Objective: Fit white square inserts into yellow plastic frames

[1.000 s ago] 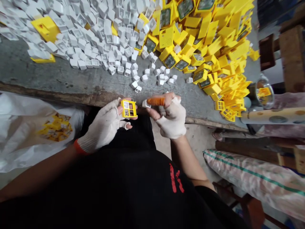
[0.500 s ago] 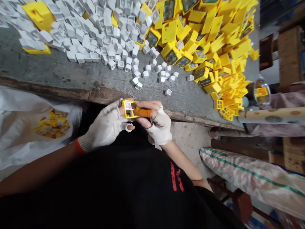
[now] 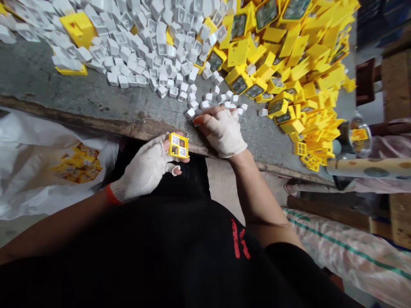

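Since the earlier frame the right hand (image 3: 225,130) has left the frame (image 3: 179,146) and gone out onto the bench (image 3: 96,107), fingers curled down among the loose white caps (image 3: 205,104) beyond the frame; whether it grips one I cannot tell. The left hand (image 3: 145,169) pinches the yellow frame just off the bench edge. Two of its four cells seem to be filled with caps and two appear open, so it looks about half done.

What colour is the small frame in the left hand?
Yellow frame, held in the left hand; head view.
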A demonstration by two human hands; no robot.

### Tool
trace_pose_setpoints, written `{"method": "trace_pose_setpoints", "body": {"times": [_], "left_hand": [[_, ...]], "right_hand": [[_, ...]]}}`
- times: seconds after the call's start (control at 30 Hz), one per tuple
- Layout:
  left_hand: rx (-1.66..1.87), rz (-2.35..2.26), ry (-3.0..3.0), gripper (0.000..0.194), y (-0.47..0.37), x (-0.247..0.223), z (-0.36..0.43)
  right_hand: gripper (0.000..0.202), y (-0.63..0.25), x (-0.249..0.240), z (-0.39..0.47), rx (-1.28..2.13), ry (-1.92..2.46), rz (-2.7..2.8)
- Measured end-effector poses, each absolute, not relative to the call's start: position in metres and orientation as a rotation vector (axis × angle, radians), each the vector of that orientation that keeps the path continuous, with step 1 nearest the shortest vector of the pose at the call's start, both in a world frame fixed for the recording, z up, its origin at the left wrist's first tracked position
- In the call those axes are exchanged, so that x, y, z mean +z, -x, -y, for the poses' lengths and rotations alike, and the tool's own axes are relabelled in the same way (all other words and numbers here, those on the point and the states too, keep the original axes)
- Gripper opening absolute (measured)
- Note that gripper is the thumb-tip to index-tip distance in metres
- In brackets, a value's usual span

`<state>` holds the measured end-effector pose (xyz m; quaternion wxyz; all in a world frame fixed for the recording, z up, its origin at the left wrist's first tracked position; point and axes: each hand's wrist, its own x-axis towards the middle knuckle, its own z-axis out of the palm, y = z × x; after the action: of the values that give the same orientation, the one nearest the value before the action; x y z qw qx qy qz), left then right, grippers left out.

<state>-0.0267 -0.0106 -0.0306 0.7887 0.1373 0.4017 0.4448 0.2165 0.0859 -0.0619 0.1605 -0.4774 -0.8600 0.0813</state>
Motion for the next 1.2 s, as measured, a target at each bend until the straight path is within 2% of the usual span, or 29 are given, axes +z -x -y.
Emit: {"method": "trace_pose_setpoints", "body": {"times": [0.23, 0.43, 0.63, 0.73, 0.87, 1.1, 1.2], "left_hand": [[0.932, -0.827, -0.351, 0.016, 0.021, -0.034, 0.011], [0.990, -0.827, -0.399, 0.035, 0.018, -0.036, 0.014], [1.030, -0.931, -0.505, 0.038, 0.017, -0.040, 0.019], [1.020, -0.918, -0.535, 0.037, 0.019, -0.044, 0.022], [0.982, -0.932, -0.476, 0.047, 0.025, -0.046, 0.022], [1.115, -1.002, -0.435, 0.041, 0.030, -0.039, 0.012], [1.110, -1.029, -0.454, 0.042, 0.033, -0.036, 0.011]], "right_hand": [[0.034, -0.203, -0.035, -0.024, 0.295, 1.151, 2.253], [0.045, -0.198, -0.043, -0.009, 0.288, 1.171, 2.080], [0.041, -0.200, -0.057, -0.010, 0.228, 1.246, 2.158], [0.037, -0.195, -0.062, -0.004, 0.101, 1.171, 2.214], [0.035, -0.194, -0.058, -0.003, 0.006, 1.032, 2.343], [0.034, -0.195, -0.044, -0.069, 0.157, 1.541, 2.296], [0.033, -0.182, -0.051, -0.091, 0.191, 1.608, 2.362]]}}
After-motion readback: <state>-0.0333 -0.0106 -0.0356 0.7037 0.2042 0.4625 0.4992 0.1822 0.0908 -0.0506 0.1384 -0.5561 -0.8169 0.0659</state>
